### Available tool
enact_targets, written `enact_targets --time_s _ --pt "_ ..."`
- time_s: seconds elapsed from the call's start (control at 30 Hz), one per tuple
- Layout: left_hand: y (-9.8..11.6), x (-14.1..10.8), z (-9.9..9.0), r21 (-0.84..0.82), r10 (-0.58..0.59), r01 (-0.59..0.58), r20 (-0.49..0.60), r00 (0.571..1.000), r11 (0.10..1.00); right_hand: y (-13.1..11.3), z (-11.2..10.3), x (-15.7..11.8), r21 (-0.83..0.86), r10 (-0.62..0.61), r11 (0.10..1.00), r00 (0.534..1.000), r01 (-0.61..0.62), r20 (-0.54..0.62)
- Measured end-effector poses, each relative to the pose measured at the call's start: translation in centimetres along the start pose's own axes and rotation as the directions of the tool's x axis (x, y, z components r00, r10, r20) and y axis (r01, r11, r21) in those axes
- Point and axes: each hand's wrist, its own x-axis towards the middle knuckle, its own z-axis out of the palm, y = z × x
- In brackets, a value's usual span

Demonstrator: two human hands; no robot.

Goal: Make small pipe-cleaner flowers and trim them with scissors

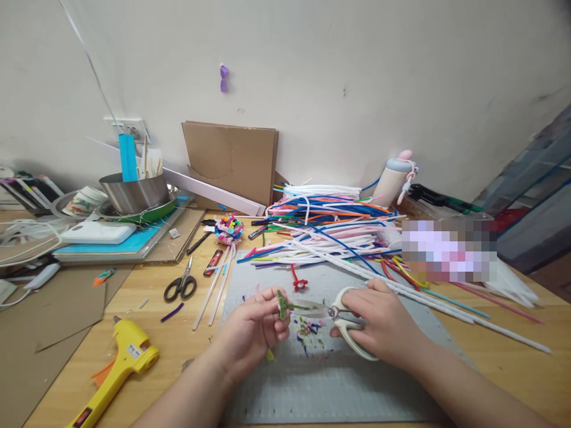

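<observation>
White-handled scissors [331, 312] crosswise, tips leftward

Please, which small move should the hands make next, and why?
Perhaps close the white scissors slightly to trim the green piece: the left hand pinches it, the right hand holds the scissors with their blades at its stem, and snippets lie on the mat nearby.

The mat [289, 386] lies on the bench [173, 333], with scraps [314, 326] on it and the scissors [333, 312] above. The glue gun [130, 351] is left of the mat. Along the mat's back edge lie the stems [321, 238]; behind their right end stands the bottle [389, 184].
</observation>
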Motion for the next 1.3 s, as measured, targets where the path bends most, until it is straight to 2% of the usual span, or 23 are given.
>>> enact_targets --time_s 0.77,1.3 --pt "0.12 0.03 0.02 0.036 0.024 -0.023 -0.017 1.0 0.999 -0.07 0.11 -0.18 0.004 -0.029 1.0 0.998 0.029 -0.051" --pt "-0.3 0.28 -0.24 0.1 0.048 -0.042 -0.053 0.997 0.994 -0.3 -0.28 -0.15 0.03 -0.003 1.0 1.0 0.003 -0.006"
